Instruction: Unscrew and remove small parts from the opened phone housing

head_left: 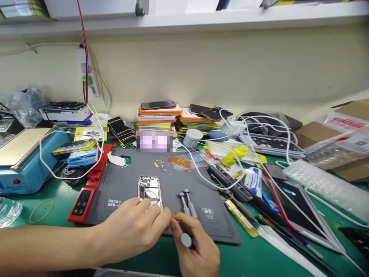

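While the left hand point(140, 223) curls over the near end of an opened-up phone point(149, 186) (can't tell if it's actually pinching anything), the right hand point(198, 248) has a grey-capped tool point(186, 240) tucked in its grip, fingertips right up by the left's. Phone's sitting on a dark grey mat point(178, 182), two slim grey tools point(190, 204) lying just to the right, orange film point(179, 162) further back.

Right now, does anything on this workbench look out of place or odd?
A white cable loops untidily over the right edge of the gray work mat. The smartphone by the left hand lies open, insides exposed; whether it's damaged, I can't tell.
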A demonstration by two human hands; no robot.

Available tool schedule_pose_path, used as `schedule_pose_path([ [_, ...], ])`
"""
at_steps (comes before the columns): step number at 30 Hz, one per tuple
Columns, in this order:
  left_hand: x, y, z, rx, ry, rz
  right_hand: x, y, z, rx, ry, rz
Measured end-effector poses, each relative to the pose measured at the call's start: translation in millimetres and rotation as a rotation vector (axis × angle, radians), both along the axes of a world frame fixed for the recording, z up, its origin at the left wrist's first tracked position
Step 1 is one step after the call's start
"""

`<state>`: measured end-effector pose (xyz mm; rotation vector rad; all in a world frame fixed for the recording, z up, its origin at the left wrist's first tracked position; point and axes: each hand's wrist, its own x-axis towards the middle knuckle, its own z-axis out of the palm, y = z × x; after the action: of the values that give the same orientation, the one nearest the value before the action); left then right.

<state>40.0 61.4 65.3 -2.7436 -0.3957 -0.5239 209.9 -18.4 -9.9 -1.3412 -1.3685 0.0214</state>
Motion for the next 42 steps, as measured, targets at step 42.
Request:
schedule_pose_path([
  [42, -41.4, 12.6, -35.5, -0.959, -0.317, -0.177, 8.3, 19.0, 7.8, -0.16, 0.51, 0.05],
])
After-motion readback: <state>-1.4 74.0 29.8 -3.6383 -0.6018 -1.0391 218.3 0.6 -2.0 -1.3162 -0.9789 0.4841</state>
